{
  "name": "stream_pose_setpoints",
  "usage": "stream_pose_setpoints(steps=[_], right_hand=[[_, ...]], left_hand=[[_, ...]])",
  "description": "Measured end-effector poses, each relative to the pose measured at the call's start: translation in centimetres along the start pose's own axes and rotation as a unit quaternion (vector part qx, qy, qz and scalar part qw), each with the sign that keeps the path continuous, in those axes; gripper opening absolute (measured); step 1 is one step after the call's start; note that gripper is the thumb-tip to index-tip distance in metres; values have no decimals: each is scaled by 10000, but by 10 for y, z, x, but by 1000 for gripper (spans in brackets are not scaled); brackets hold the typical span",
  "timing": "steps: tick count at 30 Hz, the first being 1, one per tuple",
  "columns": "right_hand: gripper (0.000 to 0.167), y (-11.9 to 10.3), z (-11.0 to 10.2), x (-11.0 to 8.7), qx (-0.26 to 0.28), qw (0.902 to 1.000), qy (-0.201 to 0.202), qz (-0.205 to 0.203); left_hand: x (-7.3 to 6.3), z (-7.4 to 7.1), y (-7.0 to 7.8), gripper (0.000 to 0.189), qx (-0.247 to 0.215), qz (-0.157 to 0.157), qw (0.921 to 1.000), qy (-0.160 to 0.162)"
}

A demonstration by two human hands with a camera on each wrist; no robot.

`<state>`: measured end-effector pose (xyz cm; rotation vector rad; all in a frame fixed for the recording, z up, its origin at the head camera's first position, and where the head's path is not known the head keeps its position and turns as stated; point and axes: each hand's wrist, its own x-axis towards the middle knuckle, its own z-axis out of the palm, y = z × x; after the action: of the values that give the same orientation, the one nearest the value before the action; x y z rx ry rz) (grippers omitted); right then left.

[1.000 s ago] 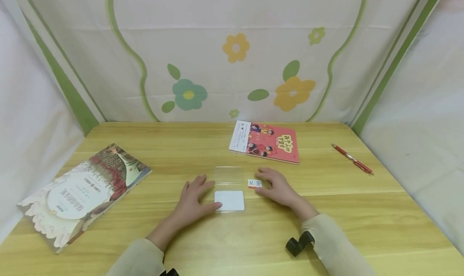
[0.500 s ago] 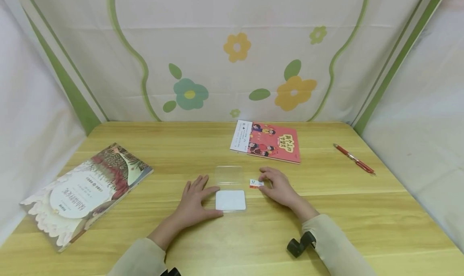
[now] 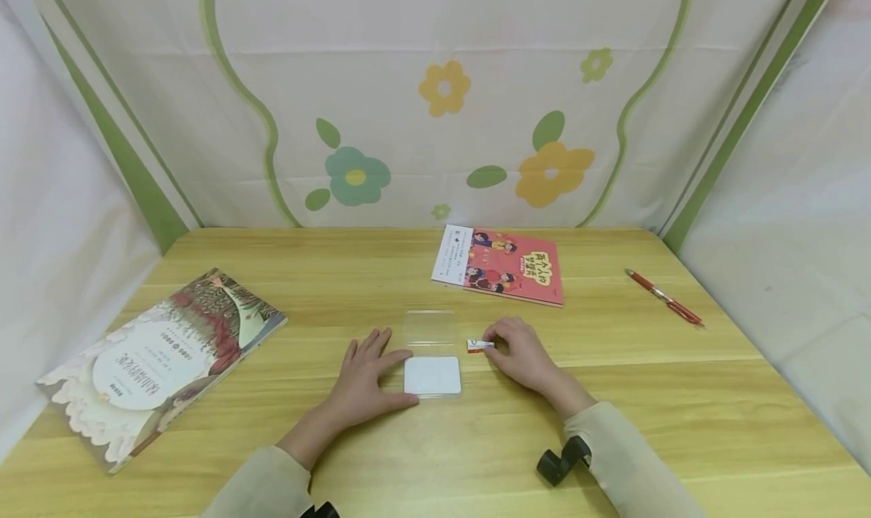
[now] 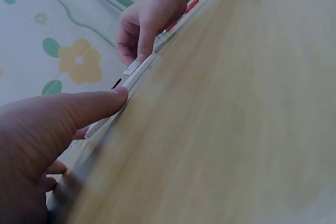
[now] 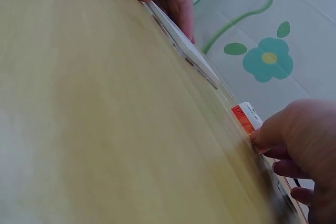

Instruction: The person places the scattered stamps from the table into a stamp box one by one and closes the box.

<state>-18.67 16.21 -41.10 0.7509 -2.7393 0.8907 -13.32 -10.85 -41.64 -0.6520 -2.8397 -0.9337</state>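
A hinged clear plastic case stands unfolded at the middle of the table, its transparent lid (image 3: 430, 328) lying beyond its base. White flat contents (image 3: 432, 375) fill the base. My left hand (image 3: 361, 382) holds the base at its left end, thumb at the front edge and index finger near the hinge, other fingers spread. To the right, my right hand (image 3: 522, 355) pinches a small white and orange-red printed piece (image 5: 247, 119) between thumb and fingers. That piece is tilted, and its right end is hidden by the fingertips; whether it is a card or a thin box I cannot tell.
A pink picture book (image 3: 510, 265) lies behind the right hand. Another illustrated book (image 3: 163, 363) is at the left, and a red pen (image 3: 663, 299) at the right. A flowered curtain (image 3: 435, 140) hangs beyond the wooden table's back edge.
My left thumb has slid from the top of the white contents to the case's front edge. My right fingers have drawn together on the small printed piece, which has tipped up, showing more orange-red.
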Motion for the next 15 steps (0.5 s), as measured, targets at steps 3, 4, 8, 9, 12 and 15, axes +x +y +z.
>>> stream_pose_setpoints(steps=[3, 4, 8, 9, 12, 15], right_hand=[[9, -1, 0, 0, 60, 10000, 0, 47], [10, -1, 0, 0, 90, 9999, -7, 69], [20, -3, -1, 1, 101, 9998, -110, 93], [22, -3, -1, 1, 87, 9999, -132, 67], [23, -4, -2, 2, 69, 9998, -199, 0], [21, -5, -3, 2, 151, 9996, -252, 26]], left_hand=[[0, 0, 0, 65, 22, -5, 10000, 0], [0, 0, 0, 65, 13, -11, 10000, 1], [0, 0, 0, 65, 21, -8, 10000, 7], [0, -1, 0, 65, 15, -5, 10000, 7], [0, -1, 0, 65, 10, 26, 10000, 14], [0, -1, 0, 65, 13, 43, 10000, 4]])
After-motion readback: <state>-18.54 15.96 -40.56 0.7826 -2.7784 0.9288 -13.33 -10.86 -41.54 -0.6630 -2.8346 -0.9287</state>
